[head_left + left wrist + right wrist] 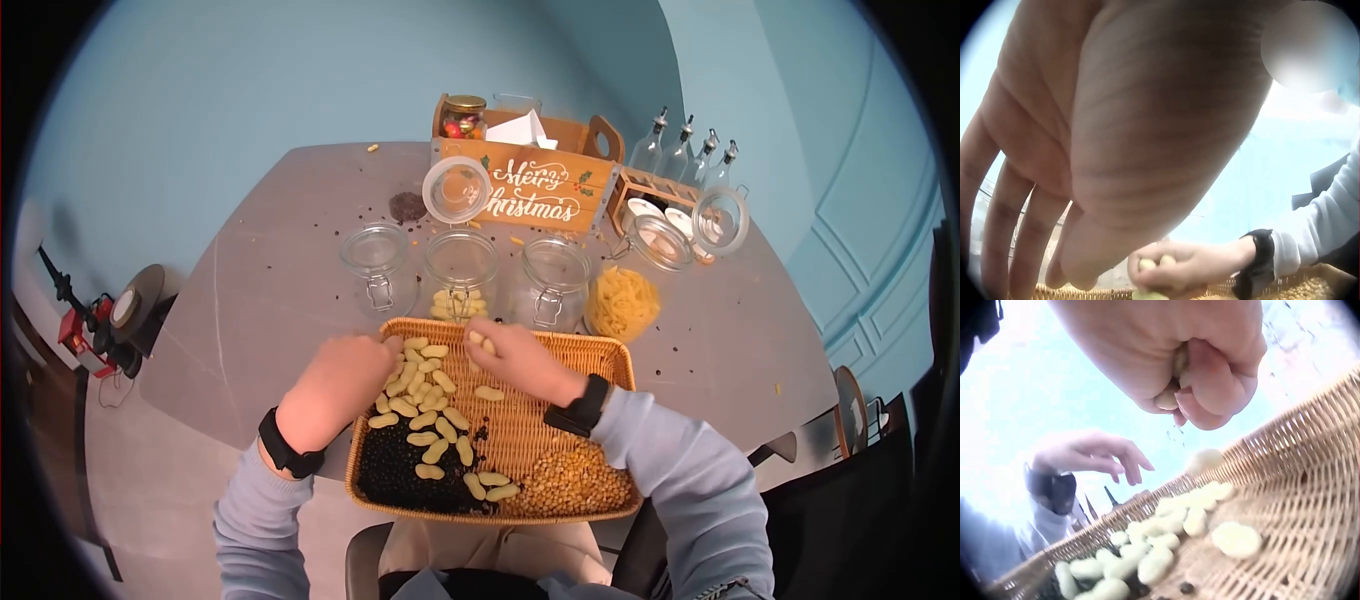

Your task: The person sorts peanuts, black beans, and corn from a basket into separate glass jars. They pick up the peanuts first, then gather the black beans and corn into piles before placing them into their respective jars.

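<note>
The wicker basket (pixel 585 350) holds a pile of peanuts (pixel 403 406) on its left side, partly over black beans (pixel 400 465). Several peanuts (pixel 1166 399) are gripped in my right hand (pixel 522 362), its fingers curled round them above the basket's back part. Just below that hand, a blurred peanut (pixel 1205 461) shows in the right wrist view. My left hand (pixel 338 385) hovers by the basket's back left corner, fingers loosely bent downward; in the left wrist view no object shows in its palm (pixel 1035 119).
Behind the basket stand open glass jars, one with some peanuts (pixel 458 304), one empty (pixel 548 285), and one with pasta (pixel 623 302). Corn kernels (pixel 575 482) lie at the basket's front right. Farther back are a wooden Christmas crate (pixel 540 185) and glass bottles (pixel 676 155).
</note>
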### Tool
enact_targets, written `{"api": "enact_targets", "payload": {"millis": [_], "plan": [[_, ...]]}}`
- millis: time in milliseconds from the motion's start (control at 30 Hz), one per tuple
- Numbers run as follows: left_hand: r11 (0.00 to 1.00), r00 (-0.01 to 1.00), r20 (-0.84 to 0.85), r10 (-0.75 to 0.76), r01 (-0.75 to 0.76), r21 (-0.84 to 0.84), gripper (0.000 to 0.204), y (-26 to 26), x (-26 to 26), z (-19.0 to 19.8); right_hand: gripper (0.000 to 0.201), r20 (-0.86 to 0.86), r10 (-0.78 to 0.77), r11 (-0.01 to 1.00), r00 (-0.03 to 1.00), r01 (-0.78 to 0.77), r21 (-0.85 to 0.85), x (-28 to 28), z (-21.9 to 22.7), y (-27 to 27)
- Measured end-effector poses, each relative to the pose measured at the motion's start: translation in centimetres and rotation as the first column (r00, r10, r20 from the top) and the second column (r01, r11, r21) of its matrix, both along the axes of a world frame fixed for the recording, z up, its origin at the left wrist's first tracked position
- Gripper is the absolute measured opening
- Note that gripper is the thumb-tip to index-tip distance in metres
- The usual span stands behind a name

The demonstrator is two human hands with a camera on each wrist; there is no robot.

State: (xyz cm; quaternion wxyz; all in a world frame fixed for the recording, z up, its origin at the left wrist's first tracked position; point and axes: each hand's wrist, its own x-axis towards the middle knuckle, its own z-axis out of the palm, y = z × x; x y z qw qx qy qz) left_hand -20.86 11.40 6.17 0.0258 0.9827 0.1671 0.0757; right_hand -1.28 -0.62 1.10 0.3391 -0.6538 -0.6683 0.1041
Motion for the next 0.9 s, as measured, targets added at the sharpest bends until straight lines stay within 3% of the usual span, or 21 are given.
{"api": "enact_targets", "payload": {"millis": [67,200,367,433,467,533,567,633,700,767,900], "plan": [[0.997,0.997,-0.082,-0.008,0.014,0.081,0.016,-0.2,-0.2,0.2,0.013,-0.202,-0.052,0.998,0.978,0.046,-0.036,0.0,2.8,-0.2],[0.993,0.995,-0.087,-0.053,0.061,0.101,0.016,0.5,-0.2,-0.8,0.013,-0.215,-0.025,0.987,0.976,0.058,0.149,0.5,6.6,1.0],[0.973,0.987,-0.112,-0.111,0.131,0.189,0.012,1.0,-0.1,-1.6,0.017,-0.389,-0.180,0.965,0.903,0.239,0.107,1.5,6.5,4.7],[0.966,0.988,-0.097,-0.124,0.142,0.216,0.011,1.0,0.1,-1.9,0.022,-0.224,-0.280,0.917,0.934,0.329,0.225,1.6,6.5,6.3],[0.959,0.986,-0.086,-0.142,0.158,0.234,0.011,0.9,0.2,-2.1,0.022,-0.226,-0.280,0.916,0.933,0.331,0.227,1.9,6.3,7.3],[0.943,0.983,-0.088,-0.160,0.179,0.282,0.011,1.1,0.8,-2.2,0.022,0.075,-0.279,0.913,0.957,0.240,0.331,2.7,5.8,9.0],[0.925,0.981,-0.086,-0.175,0.194,0.325,0.011,1.2,1.2,-2.2,0.022,0.068,-0.284,0.909,0.956,0.246,0.337,2.9,5.3,9.3],[0.927,0.980,-0.116,-0.161,0.191,0.324,0.016,1.4,1.8,-2.7,0.016,0.292,-0.270,0.919,0.917,0.155,0.362,3.3,4.4,9.7],[0.931,0.979,-0.144,-0.143,0.183,0.316,0.021,1.4,2.2,-3.5,0.016,0.307,-0.289,0.909,0.907,0.159,0.385,2.5,4.9,8.9],[0.944,0.989,-0.038,-0.145,0.150,0.295,0.036,1.1,2.4,-4.3,0.015,0.323,-0.301,0.904,0.897,0.160,0.397,1.2,5.5,7.2],[0.958,0.992,-0.048,-0.114,0.123,0.258,0.050,0.1,3.1,-4.7,0.018,0.575,-0.210,0.956,0.791,0.044,0.289,-1.4,4.5,2.4]]}}
